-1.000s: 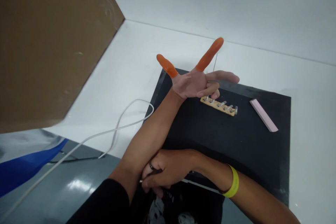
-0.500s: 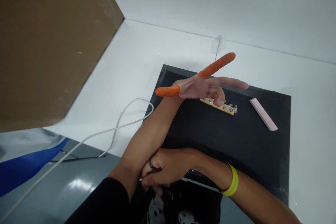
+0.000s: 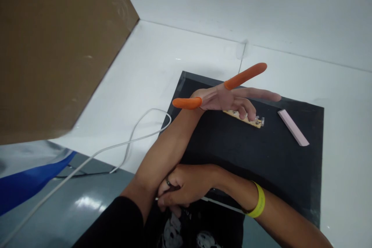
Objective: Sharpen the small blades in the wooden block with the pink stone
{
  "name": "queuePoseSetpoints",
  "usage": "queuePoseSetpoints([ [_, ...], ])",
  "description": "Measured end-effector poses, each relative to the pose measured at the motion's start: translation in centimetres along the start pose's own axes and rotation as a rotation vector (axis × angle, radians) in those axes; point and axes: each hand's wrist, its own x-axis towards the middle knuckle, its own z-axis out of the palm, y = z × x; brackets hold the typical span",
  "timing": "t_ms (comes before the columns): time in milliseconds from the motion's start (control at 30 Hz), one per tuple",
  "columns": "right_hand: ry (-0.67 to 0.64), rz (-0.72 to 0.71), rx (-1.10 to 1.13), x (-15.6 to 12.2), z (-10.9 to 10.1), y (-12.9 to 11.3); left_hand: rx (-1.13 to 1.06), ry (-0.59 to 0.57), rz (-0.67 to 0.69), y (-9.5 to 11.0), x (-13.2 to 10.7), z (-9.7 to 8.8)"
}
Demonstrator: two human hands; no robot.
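Note:
My left hand is stretched out above a black mat, fingers spread, with orange finger cots on the thumb and index finger. Its lower fingers hang over the left end of a small tan board with metal parts; contact cannot be judged. It holds nothing. My right hand, with a ring and a yellow wristband behind it, lies curled against my left forearm just past the black sleeve. What its fingers pinch is hidden.
A pink strip lies on the mat right of the board. A white cable loops over the white table at the mat's left. A brown cardboard sheet fills the upper left, with blue material below it.
My left hand turned from palm-up with thumb and index raised to sideways, then drifted slightly right, its lower fingers reaching down over the board. The right hand stayed put.

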Motion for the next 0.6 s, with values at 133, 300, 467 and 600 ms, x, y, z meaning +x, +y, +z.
queuePoseSetpoints([
  [133, -0.001, -0.005, -0.005, 0.0, 0.0, 0.1, 0.055, -0.096, -0.029, 0.7, 0.2, 0.0],
  [300, -0.002, -0.036, -0.010, 0.0, 0.1, 0.5, 0.086, -0.063, -0.010, 0.6, 0.5, 0.1],
  [467, -0.006, -0.028, -0.004, 0.0, 0.0, 0.7, 0.101, 0.063, 0.014, 0.6, -0.1, 0.1],
  [600, -0.011, -0.030, -0.012, 0.0, -0.1, 0.6, 0.071, 0.199, 0.029, 0.0, -0.5, -0.9],
])
